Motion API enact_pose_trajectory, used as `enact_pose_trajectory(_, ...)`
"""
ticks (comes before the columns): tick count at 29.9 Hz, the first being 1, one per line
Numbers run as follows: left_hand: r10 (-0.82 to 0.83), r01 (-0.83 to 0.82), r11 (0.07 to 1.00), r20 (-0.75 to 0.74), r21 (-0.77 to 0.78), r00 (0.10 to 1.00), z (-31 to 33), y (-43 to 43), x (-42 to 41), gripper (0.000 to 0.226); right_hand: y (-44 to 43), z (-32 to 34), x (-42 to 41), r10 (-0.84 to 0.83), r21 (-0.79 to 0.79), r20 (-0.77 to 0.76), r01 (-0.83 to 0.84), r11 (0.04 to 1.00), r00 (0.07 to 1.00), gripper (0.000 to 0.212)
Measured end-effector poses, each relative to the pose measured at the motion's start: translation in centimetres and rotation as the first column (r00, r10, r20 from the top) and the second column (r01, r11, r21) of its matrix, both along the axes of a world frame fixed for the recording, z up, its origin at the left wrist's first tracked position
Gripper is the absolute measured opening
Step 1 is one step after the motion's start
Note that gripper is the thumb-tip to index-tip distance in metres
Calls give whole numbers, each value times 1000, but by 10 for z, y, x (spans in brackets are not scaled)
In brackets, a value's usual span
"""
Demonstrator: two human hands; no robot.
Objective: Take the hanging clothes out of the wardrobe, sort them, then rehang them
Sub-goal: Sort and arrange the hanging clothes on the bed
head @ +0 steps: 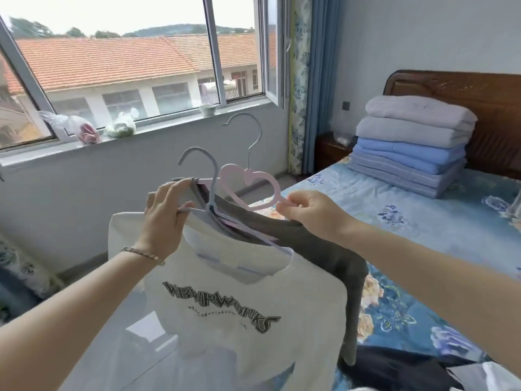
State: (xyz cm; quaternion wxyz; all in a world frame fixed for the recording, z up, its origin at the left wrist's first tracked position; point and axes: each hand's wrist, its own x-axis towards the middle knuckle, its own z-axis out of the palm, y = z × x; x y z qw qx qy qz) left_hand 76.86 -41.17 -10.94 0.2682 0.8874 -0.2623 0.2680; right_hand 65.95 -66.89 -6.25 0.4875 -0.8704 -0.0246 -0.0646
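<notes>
My white T-shirt with black lettering (253, 348) runs off the bottom edge, and its smaller line of print is too blurred to read. It covers most of the dark grey garment (335, 249) behind. My left hand (165, 218) hides one end of the pale blue plastic hanger (211, 206).

We log a white T-shirt (245, 300) with black outlined lettering; we see a plain grey garment (332, 249); pink hanger (260, 206); pale blue hanger (214, 179); bedspread (437, 230) is blue with a floral print in darker blue and peach; folded quilts (408, 142) run grey, sky blue, blue-striped; curtain (321, 80) solid blue; headboard (493, 114) reddish-brown.
</notes>
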Motion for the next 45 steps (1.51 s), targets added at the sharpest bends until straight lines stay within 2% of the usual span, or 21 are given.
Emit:
enact_pose_trajectory(3, 65, -65, 998, 24, -15, 998, 1, -11, 35, 48, 0, -6, 33, 38, 40, -38, -37, 999, 999, 29)
enact_pose_trajectory(7, 58, -66, 995, -93, -76, 994, -6, -23, 85, 51, -1, -12, 72, 75, 46, -86, -71, 996, 993, 36)
enact_pose_trajectory(9, 52, -72, 988, -149, -133, 987, -11, -29, 105, 45, -2, -14, 89, 56, 12, -91, -55, 998, 994, 41)
enact_pose_trajectory(12, 12, -36, 990, -173, -139, 985, -17, -35, 124, 34, -2, -17, 109, 18, -116, -84, -27, 993, 996, 36)
enact_pose_trajectory(15, -4, -1, 1000, -181, -25, 983, -16, -29, 143, 36, 5, -18, 129, -49, -283, -60, 30, 959, 997, 37)
enact_pose_trajectory(17, -71, 79, 994, -111, 69, 991, -17, -17, 165, 36, 12, -17, 146, -84, -315, -39, 67, 947, 996, 37)
enact_pose_trajectory(19, -158, 167, 970, -65, 177, 985, -18, 0, 190, 51, 23, -17, 161, -114, -324, -40, 95, 941, 993, 40)
enact_pose_trajectory(21, -244, 251, 948, -62, 197, 968, -17, 17, 213, 55, 39, -18, 173, -146, -368, -27, 126, 921, 989, 45)
enact_pose_trajectory(24, -252, 304, 925, -233, 228, 939, -14, 44, 237, 41, 70, -16, 190, -168, -447, -2, 150, 882, 986, 48)
enact_pose_trajectory(26, -149, 271, 922, -391, 277, 908, -26, 71, 261, 34, 93, -15, 205, -179, -487, -18, 148, 861, 984, 46)
enact_pose_trajectory(28, -73, 217, 945, -492, 243, 868, -36, 96, 279, 30, 110, -14, 214, -159, -499, -37, 119, 858, 987, 42)
enact_pose_trajectory(30, -91, 207, 964, -528, 166, 845, -40, 125, 294, 45, 133, -16, 227, -137, -486, -49, 96, 869, 989, 42)
enact_pose_trajectory(32, -110, 175, 982, -519, 77, 847, -42, 145, 307, 39, 150, -16, 239, -138, -434, -58, 100, 895, 989, 44)
enact_pose_trajectory(36, -32, 16, 998, -310, -53, 950, -27, 154, 336, 34, 162, -15, 270, -192, -279, -74, 164, 946, 979, 50)
enact_pose_trajectory(38, 9, -25, 997, -234, -67, 972, -22, 142, 350, 41, 153, -20, 290, -237, -208, -61, 220, 953, 969, 51)
enact_pose_trajectory(41, 75, -92, 994, -245, -59, 967, -30, 112, 364, 48, 124, -36, 321, -324, -147, -39, 315, 938, 945, 51)
enact_pose_trajectory(45, 105, -88, 994, -372, 60, 922, -68, 68, 385, 60, 67, -71, 366, -430, -112, -35, 424, 898, 902, 50)
